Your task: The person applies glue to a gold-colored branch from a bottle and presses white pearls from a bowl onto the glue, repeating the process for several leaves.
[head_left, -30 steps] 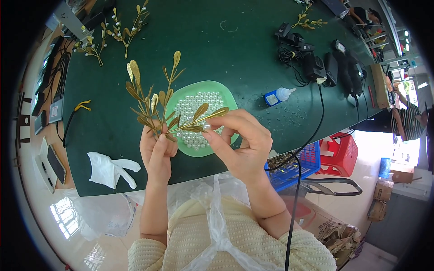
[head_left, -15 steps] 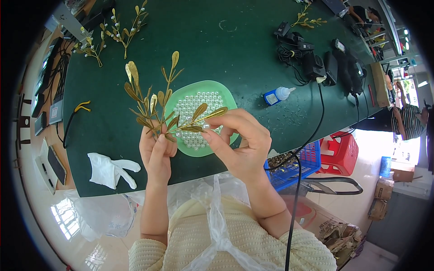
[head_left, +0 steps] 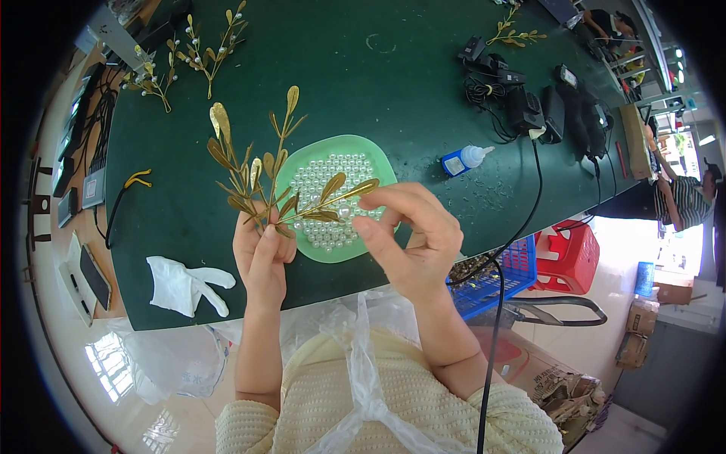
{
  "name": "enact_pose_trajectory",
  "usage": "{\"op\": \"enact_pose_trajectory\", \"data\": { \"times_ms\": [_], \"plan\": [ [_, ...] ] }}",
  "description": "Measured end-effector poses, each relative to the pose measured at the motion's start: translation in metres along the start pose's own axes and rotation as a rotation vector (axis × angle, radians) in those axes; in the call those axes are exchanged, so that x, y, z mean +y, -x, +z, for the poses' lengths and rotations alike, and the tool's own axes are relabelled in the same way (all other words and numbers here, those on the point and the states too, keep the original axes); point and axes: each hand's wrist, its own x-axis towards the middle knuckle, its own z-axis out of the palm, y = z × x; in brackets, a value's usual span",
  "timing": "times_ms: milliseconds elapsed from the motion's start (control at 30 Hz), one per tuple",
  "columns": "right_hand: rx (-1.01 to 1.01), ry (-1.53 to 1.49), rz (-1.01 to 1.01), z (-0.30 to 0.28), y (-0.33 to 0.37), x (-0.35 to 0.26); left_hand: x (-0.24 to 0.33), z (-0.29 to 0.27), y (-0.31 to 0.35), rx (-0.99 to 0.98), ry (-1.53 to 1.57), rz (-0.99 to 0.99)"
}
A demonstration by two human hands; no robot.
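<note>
Gold sprig (head_left: 256, 173) is pinched in the left hand (head_left: 262, 253), one tip beside the narrowly parted right hand (head_left: 423, 253).

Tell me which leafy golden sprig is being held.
The leafy golden sprig partly over the green dish, its stem pinched in the left hand; the other sprigs lie on the table.

- Head camera, left of a worn pair: looks steeply down from above the near edge of the worktop (head_left: 318, 68), facing across it.
- Range: near; left hand (head_left: 262, 250) and right hand (head_left: 416, 250) sit mid-frame.
- Wide fisheye: worktop's left and near edges bow.
</note>
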Motion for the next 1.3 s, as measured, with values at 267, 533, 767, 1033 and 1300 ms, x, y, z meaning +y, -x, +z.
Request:
{"op": "enact_pose_trajectory", "data": {
  "times_ms": [267, 533, 767, 1033, 1300],
  "plan": [
    [0.432, 0.005, 0.036, -0.025, 0.011, 0.017, 0.0, 0.003, -0.001, -0.008, -0.046, 0.024],
    [0.469, 0.289, 0.174, -0.064, 0.001, 0.066, 0.002, 0.002, -0.001, -0.015, -0.055, 0.005],
    [0.324, 0.579, 0.32, -0.072, -0.002, 0.091, 0.003, 0.003, -0.001, -0.007, -0.045, -0.011],
    [0.323, 0.486, 0.345, -0.071, -0.005, 0.098, 0.003, 0.006, -0.002, -0.006, -0.057, -0.014],
    [0.385, -0.002, 0.182, -0.065, 0.001, 0.063, 0.002, 0.011, -0.002, 0.031, -0.053, -0.014]
  ]
}}
